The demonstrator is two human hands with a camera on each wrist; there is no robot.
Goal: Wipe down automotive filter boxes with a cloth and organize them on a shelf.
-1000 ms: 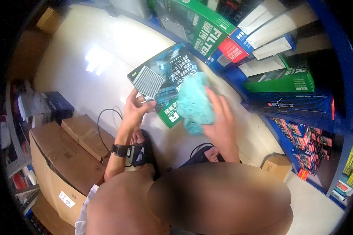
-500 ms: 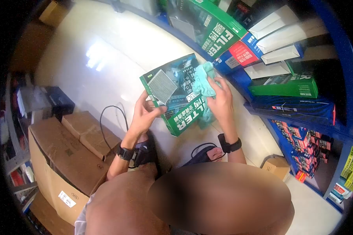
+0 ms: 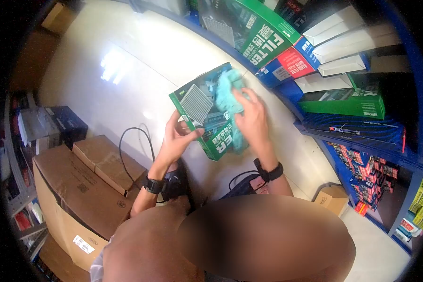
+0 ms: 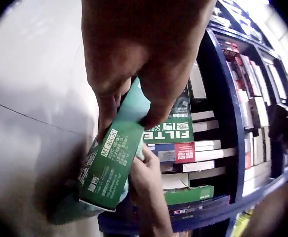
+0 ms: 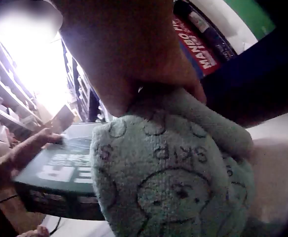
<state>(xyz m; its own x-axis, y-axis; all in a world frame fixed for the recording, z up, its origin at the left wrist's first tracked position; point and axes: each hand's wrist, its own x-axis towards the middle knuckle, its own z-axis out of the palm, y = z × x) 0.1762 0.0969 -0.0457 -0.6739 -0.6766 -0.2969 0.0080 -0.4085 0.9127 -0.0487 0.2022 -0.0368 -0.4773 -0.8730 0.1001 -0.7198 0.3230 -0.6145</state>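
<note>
At the center of the head view, one left hand [image 3: 175, 141] pinches one green box [image 3: 196, 104] at its edge; one right hand [image 3: 254, 121] grips one teal cloth [image 3: 228, 96] against it. Only the right wrist view shows the cloth's "SKIP" lettering [image 5: 181, 155].

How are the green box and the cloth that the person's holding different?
The green box has flat sides and straight edges, but the cloth is floppy and crumpled.
The box shows a picture of a striped filter and big white letters; the cloth has dark line drawings and the word "SKIP".
The left hand holds the box, while the right hand holds the cloth.
Both have letters on them.
</note>
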